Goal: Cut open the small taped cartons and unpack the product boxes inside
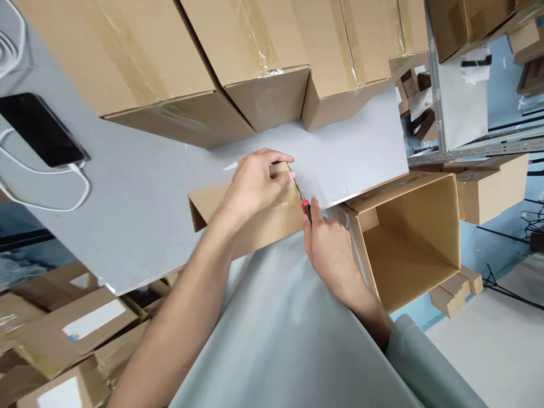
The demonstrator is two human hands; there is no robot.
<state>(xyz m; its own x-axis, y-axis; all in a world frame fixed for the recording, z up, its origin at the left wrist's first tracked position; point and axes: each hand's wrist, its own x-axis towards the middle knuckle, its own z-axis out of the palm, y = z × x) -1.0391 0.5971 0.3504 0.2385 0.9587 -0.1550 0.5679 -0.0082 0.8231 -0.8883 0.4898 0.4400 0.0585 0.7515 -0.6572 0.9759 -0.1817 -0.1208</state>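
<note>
A small flat cardboard box (259,224) lies at the near edge of the grey table (140,198). My left hand (255,181) rests on top of it, fingers curled over its far right corner. My right hand (329,243) is closed around a red-and-black cutter (306,208), whose tip touches the box's right end, just below my left fingertips.
Large taped cardboard boxes (170,62) stand along the back of the table. A black phone (40,130) with a white cable lies at the left. An open empty carton (408,238) sits to the right below the table edge. More cartons (63,334) lie on the floor at left.
</note>
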